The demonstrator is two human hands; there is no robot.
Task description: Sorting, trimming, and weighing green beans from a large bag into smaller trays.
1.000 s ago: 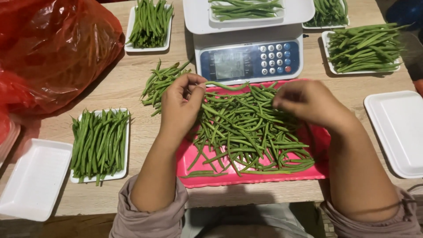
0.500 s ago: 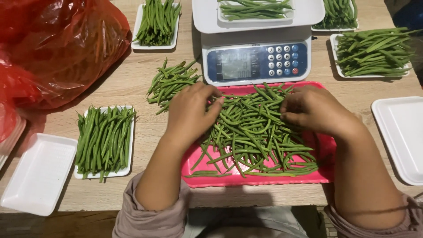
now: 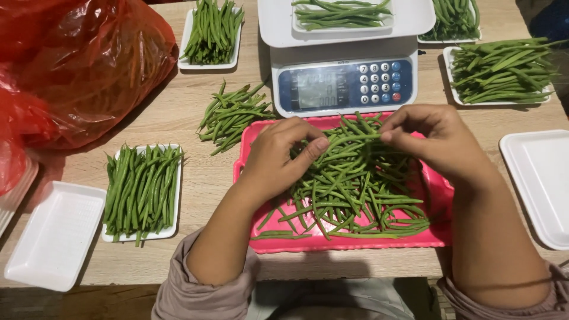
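Two bare hands work over a heap of long green beans piled in a shallow pink plastic tray at the near edge of the pale wooden table. A second ago the hands sat lower in the pile, the left hand curled over its left side; now both have lifted toward the far end, and a small bunch of beans is stretched between them. The left hand pinches one end between thumb and forefinger, while the right hand closes narrowly on the other, so sorting has turned to picking out a bunch. Just beyond the tray stands a white digital scale with a blue keypad panel, a white foam tray of beans on its platform. Loose beans lie left of the pink tray, a filled foam tray further left, and an empty white foam tray to the right.
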